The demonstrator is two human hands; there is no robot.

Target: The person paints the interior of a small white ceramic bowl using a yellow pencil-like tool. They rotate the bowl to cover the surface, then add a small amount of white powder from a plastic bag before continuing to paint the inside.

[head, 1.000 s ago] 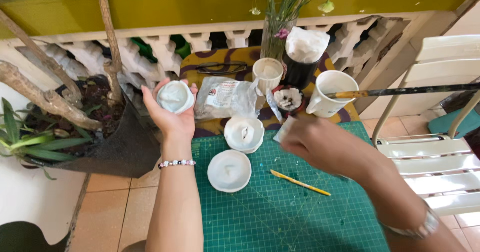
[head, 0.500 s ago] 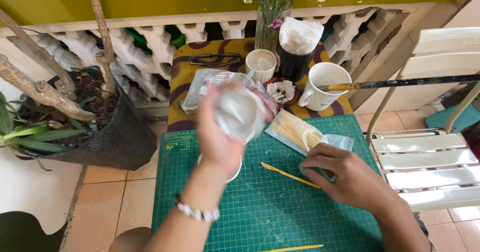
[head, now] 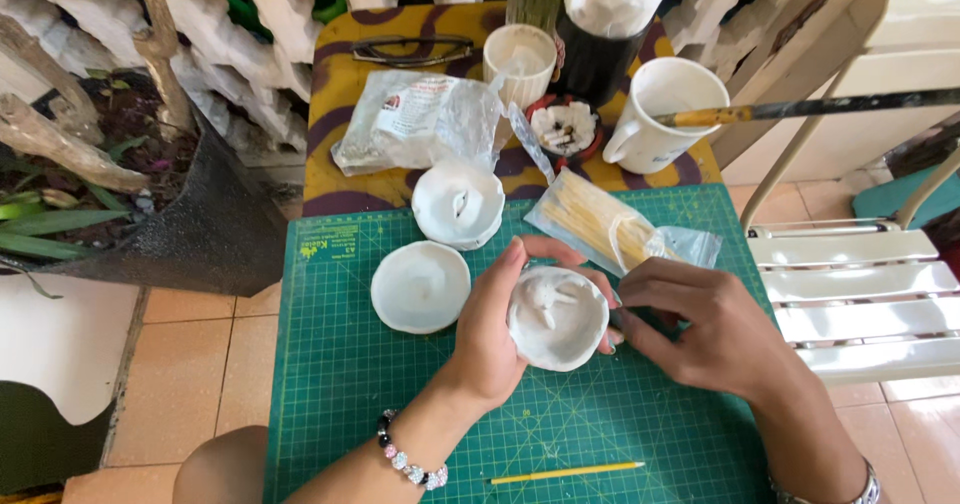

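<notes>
A green cutting mat (head: 330, 384) covers the near part of a small bench, whose patterned yellow and purple cloth (head: 330, 104) shows at the far edge. Beside it on the right stands a white slatted chair (head: 860, 304); on the left a dark planter (head: 200, 214) holds bare branches. Over the middle of the mat, the person's left hand (head: 490, 344) cups a small white bowl-shaped mould (head: 557, 316), its grip closed around the rim with the thumb along the far edge. The right hand (head: 700, 329) meets the mould's right side, fingers curled in; whether that grip pinches anything cannot be told. Just left of the mould lies a white shallow dish (head: 421, 286), and beyond that a second white mould (head: 459, 202) at the mat's far edge. A clear packet of pale sticks (head: 600, 226) lies just beyond the hands. Farther back sit a crumpled plastic bag (head: 415, 119), a white mug (head: 662, 114) with a brush (head: 800, 110) laid across it, and a pale cup (head: 519, 62). A yellow pencil (head: 566, 473) lies on the mat's near edge.
</notes>
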